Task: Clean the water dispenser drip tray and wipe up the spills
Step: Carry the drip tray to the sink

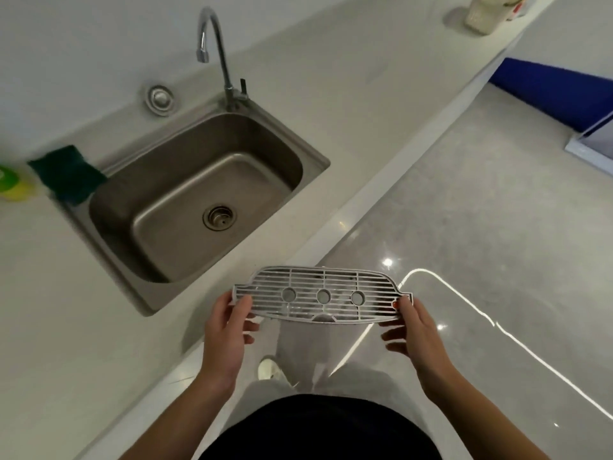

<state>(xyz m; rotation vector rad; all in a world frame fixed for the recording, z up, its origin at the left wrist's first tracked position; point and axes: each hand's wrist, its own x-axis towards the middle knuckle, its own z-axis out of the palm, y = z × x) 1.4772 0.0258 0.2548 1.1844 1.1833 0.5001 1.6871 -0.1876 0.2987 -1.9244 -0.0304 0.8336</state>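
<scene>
Item: drip tray grille (323, 297), grey plastic, slatted, 3 round holes in a row across the middle, curved far edge w/ notched ends. Held roughly level, long side across the view, in the air in front of the person, over the floor (481, 227) just off the counter (331, 78) edge and near the sink's front corner; touching neither. Small red spot at its right end by the thumb, can't tell what it is. Left hand (225, 330): pinches the left end, thumb on top, fingers curled beneath. Right hand (413, 330): pinches the right end, thumb on top, fingers underneath, partly spread. Sink (311, 151): steel, single basin, set in the counter, drain strainer (219, 218) in the bottom. Faucet (215, 51): gooseneck, chrome, at the back rim, spout over the basin. Round metal cap (160, 98) in the counter left of the faucet. Dark green sponge (68, 174) on the sink's left rim, corner overhanging the basin. Yellow-green item (13, 184) at the far left edge, blurred. Pale container (484, 14) at the counter's far end. Blue panel (557, 94) beyond the floor, right. Light shoe (270, 368) below the grille.
</scene>
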